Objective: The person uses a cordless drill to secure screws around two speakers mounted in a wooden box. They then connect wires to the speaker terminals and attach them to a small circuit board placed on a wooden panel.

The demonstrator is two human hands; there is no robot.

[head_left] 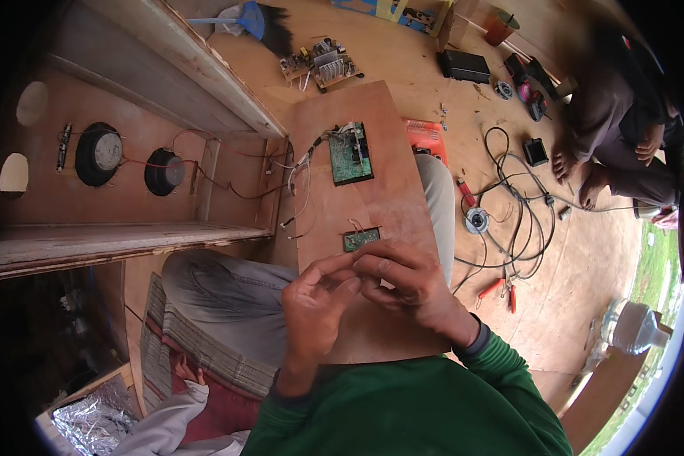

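My left hand (317,304) and my right hand (406,281) meet over a brown wooden panel (399,205) that lies across my lap. Their fingers are pinched together at the fingertips; whatever sits between them is too small or hidden to make out. Just beyond the fingertips, a small green circuit board (360,239) with thin reddish wires is set in the panel. Farther up the panel is a larger green circuit board (350,154). A bundle of white and grey wires (305,163) runs from it toward the speaker box.
On my left stands an open wooden speaker box (129,235) holding two black speakers (99,154). Right of me lie looped black cable (536,235), red-handled pliers (501,290) and a red tool case (427,137). One person sits at right; another person's hand (188,370) shows at lower left.
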